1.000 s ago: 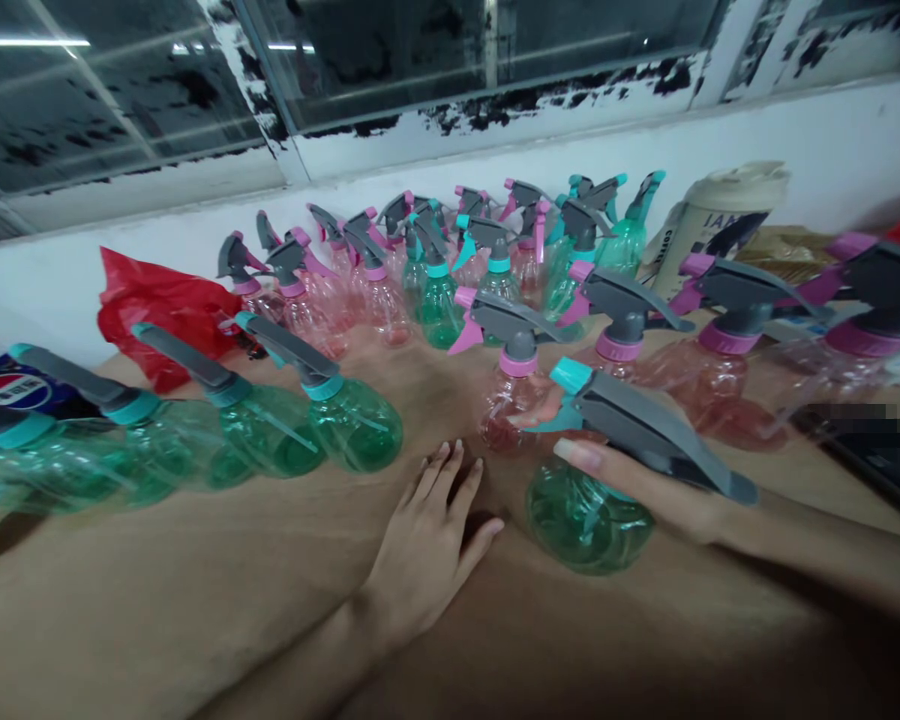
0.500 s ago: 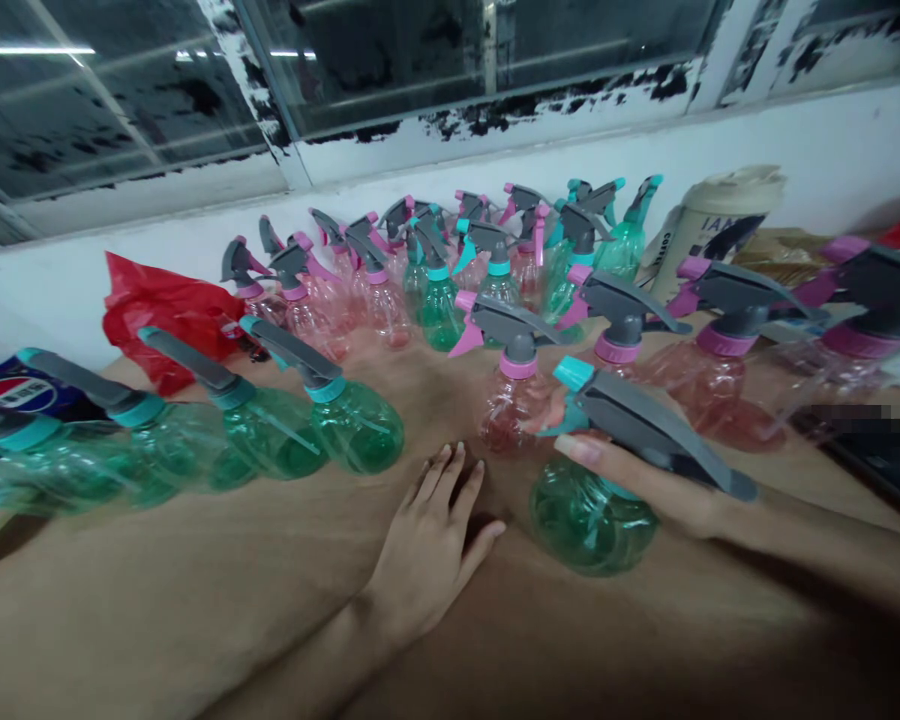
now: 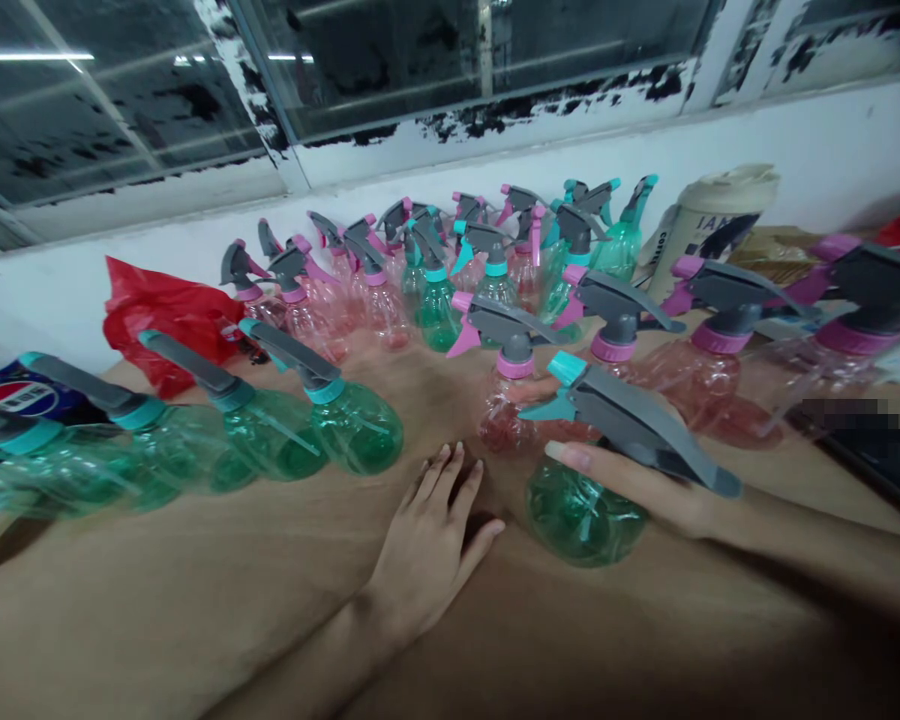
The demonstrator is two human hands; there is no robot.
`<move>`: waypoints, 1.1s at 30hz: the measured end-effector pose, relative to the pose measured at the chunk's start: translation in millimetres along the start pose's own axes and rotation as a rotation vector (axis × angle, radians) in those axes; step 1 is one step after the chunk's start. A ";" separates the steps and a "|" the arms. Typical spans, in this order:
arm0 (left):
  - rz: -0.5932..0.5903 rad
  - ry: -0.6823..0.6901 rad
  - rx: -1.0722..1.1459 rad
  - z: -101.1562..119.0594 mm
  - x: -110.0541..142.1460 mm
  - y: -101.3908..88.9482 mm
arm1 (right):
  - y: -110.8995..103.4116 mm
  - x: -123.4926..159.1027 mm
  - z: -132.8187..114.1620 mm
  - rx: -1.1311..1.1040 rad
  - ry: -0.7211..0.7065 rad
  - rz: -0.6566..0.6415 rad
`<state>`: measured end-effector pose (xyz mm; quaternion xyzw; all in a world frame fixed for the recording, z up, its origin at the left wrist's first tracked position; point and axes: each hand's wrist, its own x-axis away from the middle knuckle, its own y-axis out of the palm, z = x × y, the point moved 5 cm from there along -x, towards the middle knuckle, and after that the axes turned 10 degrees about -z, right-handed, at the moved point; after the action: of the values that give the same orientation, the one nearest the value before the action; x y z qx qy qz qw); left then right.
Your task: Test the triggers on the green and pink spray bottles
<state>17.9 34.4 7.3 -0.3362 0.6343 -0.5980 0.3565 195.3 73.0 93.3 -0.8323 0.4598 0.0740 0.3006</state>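
Note:
My right hand (image 3: pixel 630 485) is wrapped round the neck of a green spray bottle (image 3: pixel 585 520) with a grey and turquoise trigger head. Its nozzle points left, and part of my fingers is hidden behind the bottle. My left hand (image 3: pixel 427 550) lies flat on the tabletop (image 3: pixel 285 610), fingers stretched out and holding nothing. Just beyond the held bottle stands a pink spray bottle (image 3: pixel 506 415), first in a row of pink ones running to the right. A row of green spray bottles (image 3: pixel 356 430) stretches to the left of my left hand.
Many pink and green bottles (image 3: pixel 386 310) crowd the back by the white wall. A red plastic bag (image 3: pixel 161 320) and a blue Pepsi pack (image 3: pixel 30 395) are at left. At right are a beige coffee cup (image 3: pixel 712 225) and a dark flat device (image 3: pixel 870 460).
The green spray bottle in my right hand has shifted slightly left and up, and the thumb now sits clear of the trigger. My left hand has stayed in place.

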 end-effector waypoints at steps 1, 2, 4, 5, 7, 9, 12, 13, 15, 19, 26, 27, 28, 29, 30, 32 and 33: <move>0.004 0.000 0.004 0.0 0.1 -0.2 | 0.1 0.3 0.2 0.006 0.003 0.000; 0.008 0.001 0.008 0.0 0.2 -0.3 | 0.0 0.6 0.1 0.010 0.002 0.004; 0.012 0.002 0.016 -0.1 0.3 -0.4 | -0.5 0.6 -1.0 0.007 -0.010 0.020; 0.015 0.002 0.017 -0.1 0.3 -0.4 | -0.5 0.4 -1.9 -0.002 -0.019 0.026; 0.016 0.003 0.012 -0.1 0.1 -0.4 | 0.0 -0.5 -3.3 -0.030 -0.032 0.023; 0.010 0.003 0.002 0.0 -0.2 -0.1 | 0.8 -1.5 -4.1 -0.054 -0.038 0.013; 0.004 0.003 0.002 -0.1 -0.2 -0.1 | 1.0 -2.1 -4.1 -0.046 -0.026 0.005; 0.006 0.003 0.006 -0.3 -0.1 -0.2 | 0.8 -2.1 -3.2 -0.032 -0.005 0.004; 0.015 0.000 0.017 -0.8 0.3 -0.3 | 0.3 -1.6 -0.5 -0.004 0.044 0.000; 0.025 -0.006 0.029 -1.7 0.7 0.5 | 0.4 0.4 6.3 0.006 0.071 -0.008; 0.011 0.002 0.000 -0.8 -0.3 0.6 | 0.9 1.7 13.2 0.084 0.053 0.010; 0.010 0.002 -0.003 -0.6 -0.5 0.5 | 0.1 1.1 10.2 0.091 0.045 0.023; 0.010 0.003 -0.006 -0.4 -0.7 0.4 | -0.7 0.3 6.7 0.097 0.042 0.033; 0.010 0.003 -0.008 -0.3 -0.9 0.3 | -1.3 -0.5 3.3 0.101 0.042 0.037; 0.010 0.004 -0.009 -0.1 -1.1 0.2 | -1.5 -1.3 0.5 0.100 0.048 0.033; 0.012 0.003 -0.007 0.1 -1.2 -0.1 | -0.8 -2.2 -2.4 0.076 0.062 0.005; 0.010 0.001 -0.006 0.0 -1.2 -0.2 | -0.2 -2.3 -2.7 0.052 0.062 -0.011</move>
<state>18.5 35.3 7.5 -0.3338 0.6378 -0.5944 0.3584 193.7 73.3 96.5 -0.8285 0.4662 0.0348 0.3081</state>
